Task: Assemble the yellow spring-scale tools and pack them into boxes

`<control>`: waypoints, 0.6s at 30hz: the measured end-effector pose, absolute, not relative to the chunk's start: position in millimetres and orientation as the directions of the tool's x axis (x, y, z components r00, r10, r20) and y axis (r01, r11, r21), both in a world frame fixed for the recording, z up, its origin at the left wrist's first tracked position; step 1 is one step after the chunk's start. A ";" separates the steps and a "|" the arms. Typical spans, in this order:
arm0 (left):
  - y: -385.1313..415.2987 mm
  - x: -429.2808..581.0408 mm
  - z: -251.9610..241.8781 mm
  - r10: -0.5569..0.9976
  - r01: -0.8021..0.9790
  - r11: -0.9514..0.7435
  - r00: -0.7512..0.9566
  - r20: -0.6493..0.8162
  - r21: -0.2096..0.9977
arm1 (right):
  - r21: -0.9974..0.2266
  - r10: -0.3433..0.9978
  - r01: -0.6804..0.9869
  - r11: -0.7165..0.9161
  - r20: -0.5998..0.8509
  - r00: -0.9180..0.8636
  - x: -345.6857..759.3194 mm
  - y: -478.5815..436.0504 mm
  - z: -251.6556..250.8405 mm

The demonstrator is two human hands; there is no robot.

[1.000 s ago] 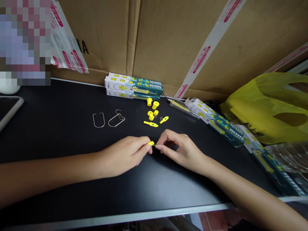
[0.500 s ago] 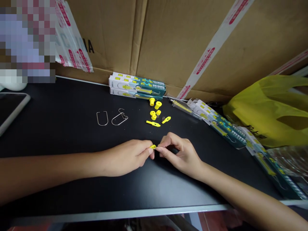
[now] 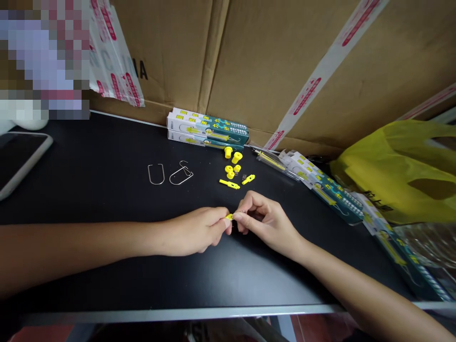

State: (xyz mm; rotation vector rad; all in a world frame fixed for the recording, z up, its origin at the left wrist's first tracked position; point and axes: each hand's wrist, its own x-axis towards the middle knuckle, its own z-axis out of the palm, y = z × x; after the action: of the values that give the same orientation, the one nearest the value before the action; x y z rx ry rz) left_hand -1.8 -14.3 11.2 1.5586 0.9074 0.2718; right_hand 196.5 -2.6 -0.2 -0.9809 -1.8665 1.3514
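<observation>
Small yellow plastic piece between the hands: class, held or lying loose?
Held: the left hand pinches the small yellow plastic piece; the right hand meets its other end.

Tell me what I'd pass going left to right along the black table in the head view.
Dark-screened phone with pale frame → U-shaped bent silver wire → hooked silver wire clip → cluster of small loose yellow plastic parts → fanned teal-and-white cardboard packets → crumpled yellow plastic bag.

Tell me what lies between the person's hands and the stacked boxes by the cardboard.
In the head view, a cluster of loose yellow parts and a small spring lie there.
</observation>
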 end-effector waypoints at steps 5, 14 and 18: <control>-11.1 -5.0 17.2 0.647 0.418 0.012 0.689 -0.326 0.908 | -0.829 0.755 0.381 0.409 0.073 -0.651 206.8 5.5 12.2; -9.3 -9.2 22.8 0.602 0.466 -0.044 0.718 -0.349 0.884 | -0.584 0.590 0.407 0.702 0.156 -0.792 214.5 9.7 19.7; -9.5 -8.8 22.1 0.602 0.479 -0.005 0.702 -0.380 0.878 | -0.615 0.577 0.373 0.695 0.168 -0.799 212.3 9.1 19.6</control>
State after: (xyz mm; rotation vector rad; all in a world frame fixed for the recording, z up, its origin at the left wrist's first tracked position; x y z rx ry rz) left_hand -8.8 -9.5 22.1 1.6439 0.8893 0.1202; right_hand 212.3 9.1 19.6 -0.7441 -2.5571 0.8176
